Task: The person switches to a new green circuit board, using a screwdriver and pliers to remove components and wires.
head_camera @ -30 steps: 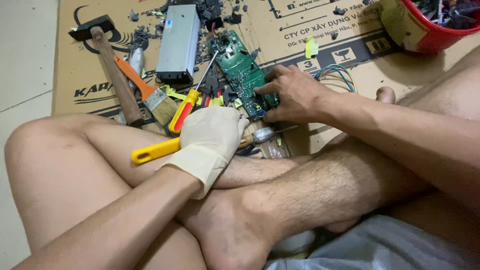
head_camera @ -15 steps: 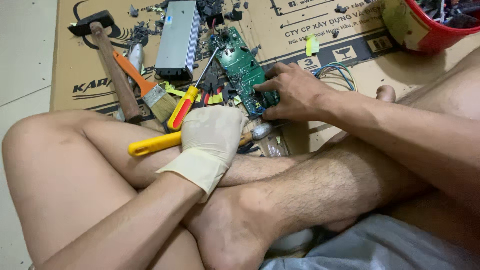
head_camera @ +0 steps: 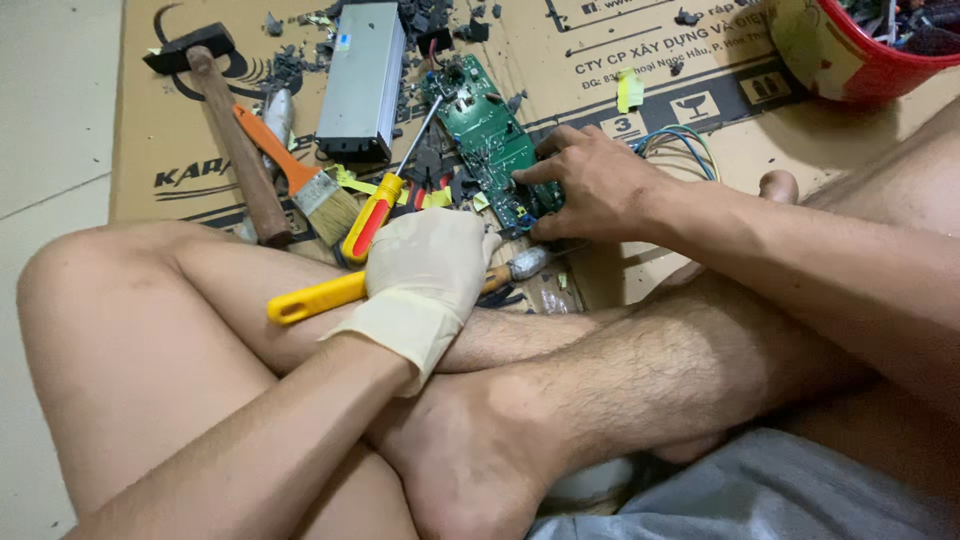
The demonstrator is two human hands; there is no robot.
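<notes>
Gloved left hand (head_camera: 425,265) clamps fingers round a yellow-handled screwdriver (head_camera: 330,293), while bare right hand (head_camera: 590,185) fingers pinch the green circuit board (head_camera: 487,140) steady

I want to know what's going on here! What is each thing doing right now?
Gloved left hand: gripping yellow-handled tool.
Bare right hand: pressing on green circuit board.
Red-and-yellow screwdriver: lying loose.
Wooden-handled hammer: lying flat.
Orange-handled paintbrush: lying flat.
Grey metal box: lying flat.
</notes>
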